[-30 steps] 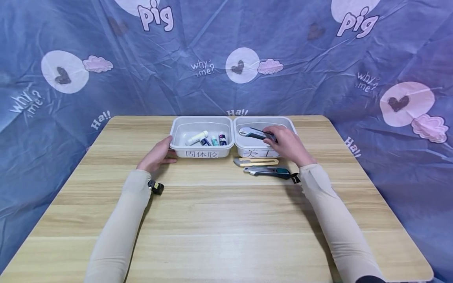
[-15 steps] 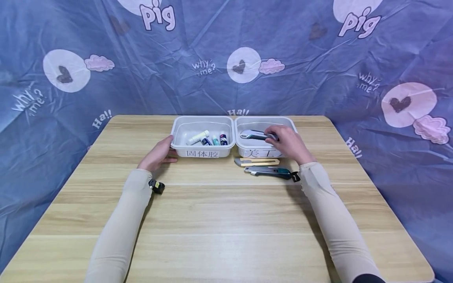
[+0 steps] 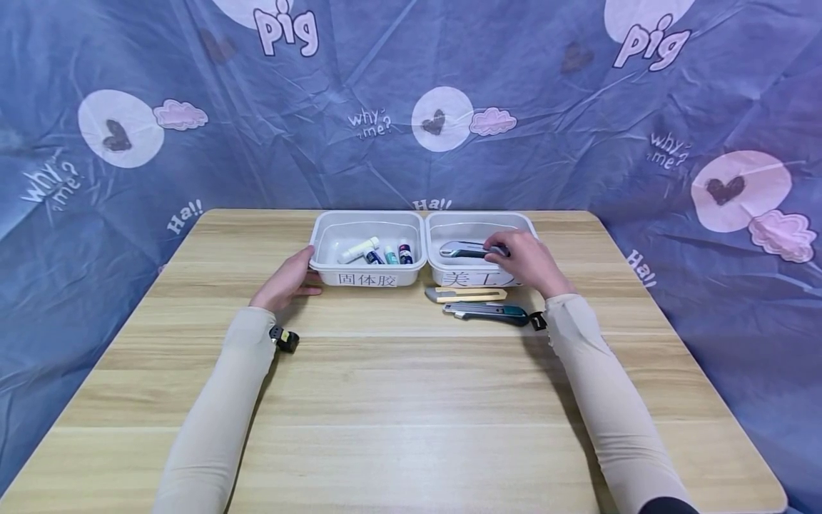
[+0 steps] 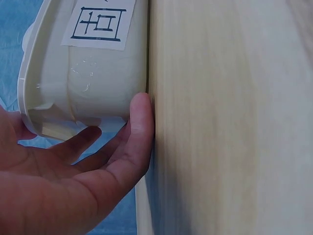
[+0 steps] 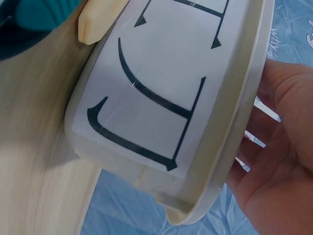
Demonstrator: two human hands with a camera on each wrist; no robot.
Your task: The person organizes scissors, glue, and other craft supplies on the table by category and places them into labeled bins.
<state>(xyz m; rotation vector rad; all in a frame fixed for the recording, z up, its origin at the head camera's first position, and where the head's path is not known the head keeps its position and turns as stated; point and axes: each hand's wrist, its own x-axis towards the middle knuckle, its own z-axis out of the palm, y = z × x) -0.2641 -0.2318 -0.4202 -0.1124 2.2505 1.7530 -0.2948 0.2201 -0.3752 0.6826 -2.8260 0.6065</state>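
Observation:
My right hand (image 3: 528, 263) reaches over the front rim of the right white bin (image 3: 429, 265) and pinches a grey and black utility knife (image 3: 461, 249) by its right end, low inside the bin. In the right wrist view the bin's wall hides the knife and fingertips. My left hand (image 3: 284, 278) rests against the left end of the left white bin (image 3: 329, 274). In the left wrist view its fingers (image 4: 141, 117) lie along that bin's end wall, near the tabletop. A yellow utility knife (image 3: 472, 294) and a grey-green utility knife (image 3: 486, 312) lie in front of the right bin.
Several glue sticks (image 3: 359, 250) lie in the left bin. Both bins stand side by side at the back of the wooden table (image 3: 398, 400), with Chinese labels on their fronts. A blue printed cloth (image 3: 359, 64) hangs behind.
My right hand has lowered the utility knife deeper into the right bin and shifted slightly right. The left hand has stayed against the left bin.

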